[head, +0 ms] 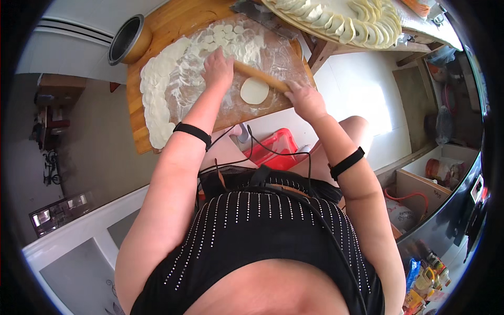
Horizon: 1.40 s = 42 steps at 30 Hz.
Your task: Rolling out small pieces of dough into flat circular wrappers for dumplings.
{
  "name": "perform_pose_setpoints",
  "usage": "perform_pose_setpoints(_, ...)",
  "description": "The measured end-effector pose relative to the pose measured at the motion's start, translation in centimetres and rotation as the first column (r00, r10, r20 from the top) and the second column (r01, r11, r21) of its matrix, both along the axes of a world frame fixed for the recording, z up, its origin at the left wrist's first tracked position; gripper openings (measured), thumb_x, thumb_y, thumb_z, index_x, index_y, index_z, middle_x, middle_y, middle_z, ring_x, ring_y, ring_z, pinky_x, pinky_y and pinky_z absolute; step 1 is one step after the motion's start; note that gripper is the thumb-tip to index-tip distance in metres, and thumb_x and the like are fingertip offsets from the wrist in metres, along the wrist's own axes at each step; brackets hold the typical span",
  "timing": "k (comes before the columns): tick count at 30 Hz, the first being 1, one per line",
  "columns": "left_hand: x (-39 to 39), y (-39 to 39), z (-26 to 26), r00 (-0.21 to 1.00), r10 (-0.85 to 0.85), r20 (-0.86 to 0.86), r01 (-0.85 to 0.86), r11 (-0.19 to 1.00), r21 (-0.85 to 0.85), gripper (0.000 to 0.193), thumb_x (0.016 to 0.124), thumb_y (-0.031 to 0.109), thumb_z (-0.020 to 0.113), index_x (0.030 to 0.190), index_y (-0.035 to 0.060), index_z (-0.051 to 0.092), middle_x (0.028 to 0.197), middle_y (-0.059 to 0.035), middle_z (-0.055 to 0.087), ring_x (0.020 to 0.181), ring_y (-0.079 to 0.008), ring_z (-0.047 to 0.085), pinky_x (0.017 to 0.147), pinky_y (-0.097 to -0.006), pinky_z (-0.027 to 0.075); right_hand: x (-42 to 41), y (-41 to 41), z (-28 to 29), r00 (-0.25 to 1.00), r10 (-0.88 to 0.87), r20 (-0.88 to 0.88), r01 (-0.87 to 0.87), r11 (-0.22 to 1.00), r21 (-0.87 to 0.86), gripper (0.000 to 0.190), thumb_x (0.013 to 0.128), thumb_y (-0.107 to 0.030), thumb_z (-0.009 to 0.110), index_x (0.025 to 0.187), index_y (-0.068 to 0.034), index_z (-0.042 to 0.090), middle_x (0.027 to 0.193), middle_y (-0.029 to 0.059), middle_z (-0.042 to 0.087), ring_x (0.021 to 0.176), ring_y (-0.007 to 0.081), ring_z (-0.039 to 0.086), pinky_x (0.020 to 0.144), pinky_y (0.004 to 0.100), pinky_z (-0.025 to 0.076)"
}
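A wooden rolling pin [262, 75] lies aslant over a floured board on the table, slightly blurred. Its left end disappears at my left hand [218, 69], whose fingers are curled over it; my right hand [306, 99] grips the right end near the board's edge. Just below the pin, between my hands, is a flat round dough wrapper [254, 91]. Small dough discs [227, 32] lie beyond my left hand, among loose flour. Overlapping rolled wrappers [155, 94] form a long curved row along the board's left side.
A metal bowl [126, 39] stands at the table's [138, 136] back left corner. At the top right, a round tray [307, 29] holds rows of folded dumplings. A red plastic basket [275, 147] sits below, between my legs. Black cables hang in front of my waist.
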<state>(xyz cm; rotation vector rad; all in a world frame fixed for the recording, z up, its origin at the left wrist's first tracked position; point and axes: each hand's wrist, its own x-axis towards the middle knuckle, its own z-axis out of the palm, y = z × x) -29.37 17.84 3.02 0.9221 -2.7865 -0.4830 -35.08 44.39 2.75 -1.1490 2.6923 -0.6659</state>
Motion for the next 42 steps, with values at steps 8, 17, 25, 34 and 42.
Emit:
perform_pose_setpoints(8, 0.8, 2.9, -1.1, 0.986, -0.136, 0.091, 0.123, 0.983, 0.136, 0.017, 0.075, 0.027, 0.067, 0.086, 0.0144, 0.07, 0.086, -0.0114, 0.067, 0.085, -0.0308, 0.065, 0.075, -0.042, 0.051, 0.0, 0.6, -0.2, 0.764, -0.221, 0.606, 0.409, 0.892, -0.191, 0.033, 0.096, -0.031, 0.048, 0.113, -0.005, 0.061, 0.069, 0.0132, 0.061, 0.055, 0.0235, 0.059, 0.057, 0.0368, 0.05)
perform_pose_setpoints(17, 2.0, 4.3, -1.1, 0.975, -0.072, -0.211, 0.129, 0.954, 0.272, 0.012, 0.079, 0.012, 0.062, 0.089, 0.0077, 0.057, 0.085, -0.0123, 0.066, 0.082, -0.0326, 0.064, 0.071, -0.0429, 0.05, 0.2, 0.5, -1.3, 0.728, -0.195, 0.658, 0.458, 0.852, -0.253, 0.032, 0.099, -0.031, 0.045, 0.111, -0.005, 0.06, 0.063, 0.0046, 0.055, 0.048, 0.0127, 0.053, 0.045, 0.0284, 0.045)
perform_pose_setpoints(25, 9.0, -4.6, 5.5, 0.948, 0.076, -0.31, 0.015, 0.96, 0.281, 0.018, 0.084, 0.008, 0.056, 0.102, 0.0069, 0.058, 0.095, -0.0156, 0.068, 0.09, -0.0333, 0.065, 0.078, -0.0412, 0.051, 0.6, 0.5, -1.0, 0.76, -0.159, 0.63, 0.44, 0.839, -0.319, 0.035, 0.1, -0.033, 0.044, 0.112, -0.004, 0.058, 0.062, 0.0027, 0.052, 0.046, 0.0105, 0.05, 0.042, 0.0255, 0.042)
perform_pose_setpoints(34, 18.9, -13.7, 5.3, 0.898, 0.371, -0.238, -0.241, 0.866, 0.438, 0.022, 0.081, 0.004, 0.058, 0.104, 0.0048, 0.059, 0.093, -0.0167, 0.067, 0.079, -0.0265, 0.067, 0.071, -0.0358, 0.053, 0.4, 0.3, -1.5, 0.768, -0.164, 0.619, 0.436, 0.841, -0.319, 0.036, 0.1, -0.034, 0.044, 0.111, -0.003, 0.056, 0.062, 0.0037, 0.053, 0.047, 0.0103, 0.05, 0.043, 0.0248, 0.043)
perform_pose_setpoints(42, 26.0, -16.4, -0.3, 0.852, 0.522, 0.025, -0.51, 0.819, 0.265, 0.023, 0.081, 0.012, 0.059, 0.101, 0.0018, 0.061, 0.094, -0.0181, 0.067, 0.086, -0.03, 0.067, 0.075, -0.0383, 0.052, 0.6, 0.2, -1.3, 0.762, -0.15, 0.63, 0.42, 0.855, -0.305, 0.037, 0.101, -0.036, 0.042, 0.11, -0.003, 0.056, 0.063, 0.0029, 0.052, 0.048, 0.0099, 0.049, 0.044, 0.0246, 0.043)
